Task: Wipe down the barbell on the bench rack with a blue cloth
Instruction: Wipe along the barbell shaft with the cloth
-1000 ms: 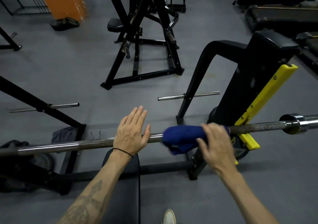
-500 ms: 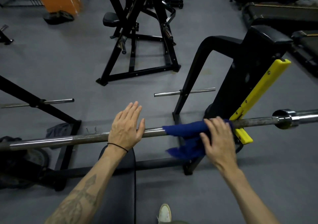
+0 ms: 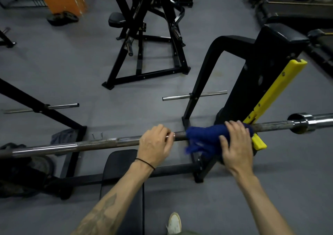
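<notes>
A steel barbell (image 3: 100, 143) lies across the bench rack, running from the left edge to a chrome sleeve (image 3: 306, 122) at the right. A blue cloth (image 3: 203, 137) is wrapped over the bar just left of the yellow rack hook (image 3: 273, 92). My right hand (image 3: 236, 144) grips the cloth's right part against the bar, fingers curled over the top. My left hand (image 3: 155, 144) grips the bare bar just left of the cloth, fingers curled round it. A loose corner of cloth hangs below the bar.
The black bench pad (image 3: 124, 180) lies below the bar between my arms. A black rack upright (image 3: 252, 83) stands at the right, with chrome plate pegs (image 3: 194, 96) behind. Another black machine frame (image 3: 144, 36) stands on the grey floor beyond. A white shoe (image 3: 174, 223) shows at the bottom.
My left hand went from resting flat on the bar to curling round it, closer to the cloth. My right hand with the cloth slid right toward the yellow hook.
</notes>
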A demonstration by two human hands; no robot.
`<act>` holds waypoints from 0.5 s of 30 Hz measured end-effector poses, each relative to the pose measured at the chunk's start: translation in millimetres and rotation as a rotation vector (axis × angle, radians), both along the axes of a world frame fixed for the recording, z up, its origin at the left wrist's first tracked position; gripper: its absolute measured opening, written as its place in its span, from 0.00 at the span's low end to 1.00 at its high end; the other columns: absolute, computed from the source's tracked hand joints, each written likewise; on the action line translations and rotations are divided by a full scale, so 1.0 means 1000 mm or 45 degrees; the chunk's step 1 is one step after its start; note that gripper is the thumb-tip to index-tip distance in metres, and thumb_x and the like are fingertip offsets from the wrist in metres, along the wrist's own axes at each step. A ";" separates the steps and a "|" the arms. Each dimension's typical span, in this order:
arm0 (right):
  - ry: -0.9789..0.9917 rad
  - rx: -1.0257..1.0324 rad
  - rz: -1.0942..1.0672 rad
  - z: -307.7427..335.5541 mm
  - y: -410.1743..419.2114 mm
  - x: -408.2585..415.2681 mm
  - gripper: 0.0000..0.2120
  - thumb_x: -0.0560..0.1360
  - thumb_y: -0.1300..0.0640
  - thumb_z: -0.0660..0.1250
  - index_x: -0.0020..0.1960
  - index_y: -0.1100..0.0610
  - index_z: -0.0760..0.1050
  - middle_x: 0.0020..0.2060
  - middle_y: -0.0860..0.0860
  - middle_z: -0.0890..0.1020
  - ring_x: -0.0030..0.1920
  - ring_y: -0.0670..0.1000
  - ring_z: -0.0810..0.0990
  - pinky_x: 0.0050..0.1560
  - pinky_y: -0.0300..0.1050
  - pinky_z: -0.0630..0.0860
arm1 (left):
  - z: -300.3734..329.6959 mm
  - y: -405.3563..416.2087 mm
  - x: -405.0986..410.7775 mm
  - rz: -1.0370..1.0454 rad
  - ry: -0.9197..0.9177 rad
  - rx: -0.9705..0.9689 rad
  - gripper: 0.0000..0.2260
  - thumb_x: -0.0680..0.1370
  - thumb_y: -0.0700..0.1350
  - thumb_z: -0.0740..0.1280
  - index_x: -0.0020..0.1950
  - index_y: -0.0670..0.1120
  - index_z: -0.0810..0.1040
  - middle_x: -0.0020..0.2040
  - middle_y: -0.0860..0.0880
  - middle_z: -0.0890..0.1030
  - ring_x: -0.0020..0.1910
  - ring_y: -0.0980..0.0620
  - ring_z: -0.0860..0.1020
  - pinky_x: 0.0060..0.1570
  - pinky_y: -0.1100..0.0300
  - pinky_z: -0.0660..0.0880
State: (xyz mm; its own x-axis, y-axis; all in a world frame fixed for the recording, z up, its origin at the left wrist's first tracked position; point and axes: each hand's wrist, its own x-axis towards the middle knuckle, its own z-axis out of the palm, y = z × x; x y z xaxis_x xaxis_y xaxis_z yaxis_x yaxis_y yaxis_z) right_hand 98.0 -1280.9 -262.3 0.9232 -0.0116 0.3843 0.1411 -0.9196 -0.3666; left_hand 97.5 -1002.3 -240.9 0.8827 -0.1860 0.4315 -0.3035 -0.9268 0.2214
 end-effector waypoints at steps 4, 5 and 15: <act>-0.037 0.331 -0.250 -0.001 0.068 -0.004 0.35 0.84 0.37 0.48 0.73 0.65 0.70 0.74 0.61 0.71 0.80 0.60 0.59 0.81 0.59 0.48 | 0.004 -0.012 0.015 0.158 0.078 0.217 0.21 0.81 0.56 0.58 0.31 0.48 0.74 0.26 0.49 0.74 0.21 0.47 0.71 0.25 0.59 0.59; -0.032 0.353 -0.177 -0.003 0.098 -0.010 0.35 0.84 0.37 0.50 0.74 0.65 0.69 0.74 0.60 0.70 0.81 0.59 0.58 0.82 0.58 0.47 | 0.007 -0.013 0.018 0.180 0.113 0.276 0.22 0.81 0.56 0.58 0.30 0.48 0.76 0.24 0.48 0.75 0.20 0.45 0.73 0.22 0.60 0.62; -0.098 0.097 -0.165 -0.004 0.002 0.005 0.30 0.85 0.41 0.51 0.73 0.64 0.71 0.71 0.60 0.74 0.76 0.62 0.66 0.80 0.59 0.55 | 0.032 -0.010 0.052 0.018 0.844 0.365 0.11 0.82 0.48 0.59 0.47 0.46 0.79 0.47 0.41 0.82 0.47 0.38 0.80 0.42 0.52 0.71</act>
State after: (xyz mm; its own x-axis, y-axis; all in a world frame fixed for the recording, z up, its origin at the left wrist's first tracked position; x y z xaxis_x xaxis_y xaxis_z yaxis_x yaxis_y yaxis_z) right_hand 103.3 -1278.7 -266.1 0.8799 -0.1600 0.4474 0.0538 -0.9019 -0.4285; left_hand 149.4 -1012.4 -208.6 0.9452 -0.1979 -0.2596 -0.1769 -0.9789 0.1022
